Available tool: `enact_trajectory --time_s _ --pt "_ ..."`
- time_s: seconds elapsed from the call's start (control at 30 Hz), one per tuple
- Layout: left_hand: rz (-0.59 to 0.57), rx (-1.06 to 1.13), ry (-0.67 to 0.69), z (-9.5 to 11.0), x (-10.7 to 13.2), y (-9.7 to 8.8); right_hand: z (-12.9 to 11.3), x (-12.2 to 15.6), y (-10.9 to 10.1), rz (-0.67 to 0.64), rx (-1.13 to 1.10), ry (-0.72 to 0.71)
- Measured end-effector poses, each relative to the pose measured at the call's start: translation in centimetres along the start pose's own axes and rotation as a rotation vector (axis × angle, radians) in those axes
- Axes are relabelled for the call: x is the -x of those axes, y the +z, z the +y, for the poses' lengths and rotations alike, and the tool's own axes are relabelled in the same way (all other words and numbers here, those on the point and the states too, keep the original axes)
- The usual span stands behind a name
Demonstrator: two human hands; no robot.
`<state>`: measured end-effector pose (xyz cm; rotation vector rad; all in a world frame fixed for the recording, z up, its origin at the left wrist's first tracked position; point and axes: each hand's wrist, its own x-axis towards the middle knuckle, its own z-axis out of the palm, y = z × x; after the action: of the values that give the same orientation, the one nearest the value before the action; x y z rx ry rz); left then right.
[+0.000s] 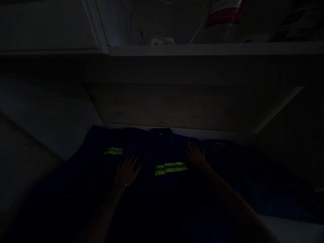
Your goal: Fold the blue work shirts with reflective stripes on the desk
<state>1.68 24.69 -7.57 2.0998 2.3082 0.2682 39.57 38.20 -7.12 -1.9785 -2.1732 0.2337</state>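
Observation:
Dark blue work jackets or shirts lie spread out in dim light; how many there are I cannot tell. The middle garment (161, 148) has its collar toward the back wall and a yellow-green reflective strip (176, 167) across its chest. My left hand (127, 171), with a thin bracelet at the wrist, rests open and flat on the blue cloth left of that strip. Near the garment's right shoulder, my right hand (196, 154) lies flat with its fingers slightly spread. Another reflective patch (113, 151) shows at the left. Neither hand grips anything.
A white shelf edge (202, 49) runs across above the clothes. On it are a white power strip (162, 41) with a cable and a red and white packet (226, 13). Behind is a pale back panel (167, 106). A white surface (291, 227) shows at lower right.

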Motion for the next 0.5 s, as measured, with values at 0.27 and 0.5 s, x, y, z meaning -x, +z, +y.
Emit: enact_trajectory --time_s 0.27,0.5 --pt "0.052 0.042 -0.023 1.2 0.5 -1.7 1.3 8.6 -4.7 0.062 -0.355 0.034" --pt "0.254 0.727 -0.134 3.2 13.8 -6.9 11.1 31.0 -7.6 0.056 -0.664 0.483"
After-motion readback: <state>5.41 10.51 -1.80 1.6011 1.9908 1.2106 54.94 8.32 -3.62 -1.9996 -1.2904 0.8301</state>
